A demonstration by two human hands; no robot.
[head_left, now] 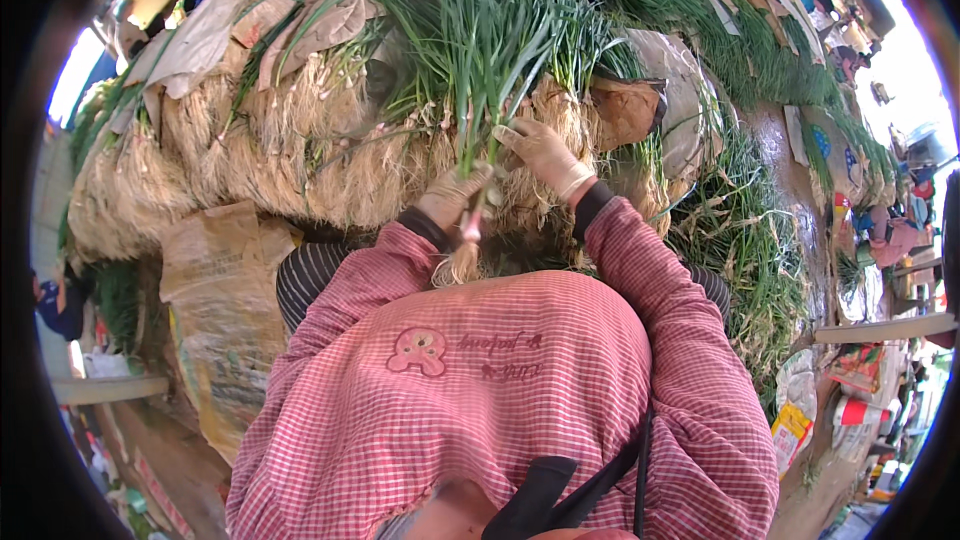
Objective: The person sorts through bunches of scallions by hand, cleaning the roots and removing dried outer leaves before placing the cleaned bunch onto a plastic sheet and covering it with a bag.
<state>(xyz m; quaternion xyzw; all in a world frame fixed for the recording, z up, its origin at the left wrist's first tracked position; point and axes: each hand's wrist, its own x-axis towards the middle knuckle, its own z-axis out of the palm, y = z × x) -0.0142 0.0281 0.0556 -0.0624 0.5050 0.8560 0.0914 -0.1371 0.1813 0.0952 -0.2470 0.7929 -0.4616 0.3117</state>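
My left hand, in a pale glove, is closed round the lower stems of green onions. Their whitish-pink bulb ends and tan roots hang below it toward my chest, while the long green leaves fan out away from me. Just to the right and a little higher, my gloved right hand pinches at a green stem with thumb and forefinger. Behind both hands lies a thick heap of green onions, its dry straw-coloured roots facing me. Part of the left hand's fingers is hidden by the stems.
Brown paper and sacking pieces lie over parts of the heap. A yellowish plastic sack stands at my left. Loose green leaves pile up on the right. More bundles and a red-and-white container are farther off.
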